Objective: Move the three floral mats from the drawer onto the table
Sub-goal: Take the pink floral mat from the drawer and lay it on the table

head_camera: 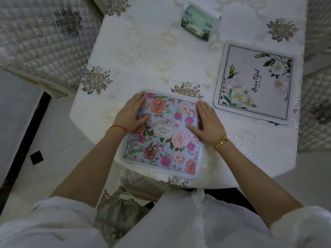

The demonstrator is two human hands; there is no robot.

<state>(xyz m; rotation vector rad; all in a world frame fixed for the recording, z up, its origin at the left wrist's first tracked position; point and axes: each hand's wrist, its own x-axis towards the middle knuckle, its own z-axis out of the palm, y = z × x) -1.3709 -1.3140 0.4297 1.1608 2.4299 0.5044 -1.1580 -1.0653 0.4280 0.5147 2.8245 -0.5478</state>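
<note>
A light-blue mat (166,144) printed with pink flowers lies flat at the table's near edge, its front rim reaching the edge. My left hand (132,113) rests flat on its left side, fingers together, palm down. My right hand (206,122) presses flat on its right side. Neither hand grips the mat. A second mat (250,83), pale grey with white flowers and the word "Beautiful", lies to the right on the table. No drawer and no third mat are in view.
The table (152,56) wears a white embroidered cloth. A green tissue pack (199,24) stands at the back centre. Quilted chair covers sit at the far left (39,43) and along the right edge (317,104). A chair back (125,199) is below the table's near edge.
</note>
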